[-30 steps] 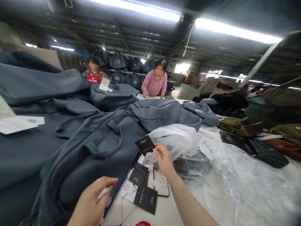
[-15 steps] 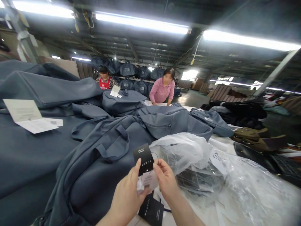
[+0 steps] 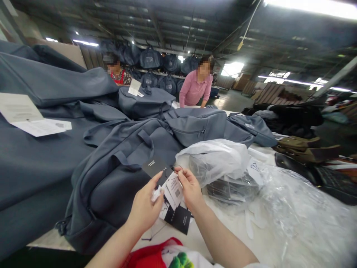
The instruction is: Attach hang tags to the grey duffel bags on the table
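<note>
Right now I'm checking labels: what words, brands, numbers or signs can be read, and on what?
"D", then an unclear character: handwritten on the white label.
Held black tag: too blurred.
Held white tag, with a square code: too small.
Lying black tag: too small.
Open card at left: too blurred.
Hanging bag: too small.

Dark ceiling (image 3: 184,28) with beams across twelve o'clock. Bright strip light (image 3: 315,6) at two; smaller far strip light (image 3: 86,42) at ten. Glaring window (image 3: 232,69) between one and two, a cord (image 3: 249,26) hanging near it. Floor (image 3: 223,99) at two, shiny in patches. Slanted post (image 3: 338,79) toward three. Beige panel (image 3: 71,54) at ten. Pale bench (image 3: 232,214) at five.
</note>
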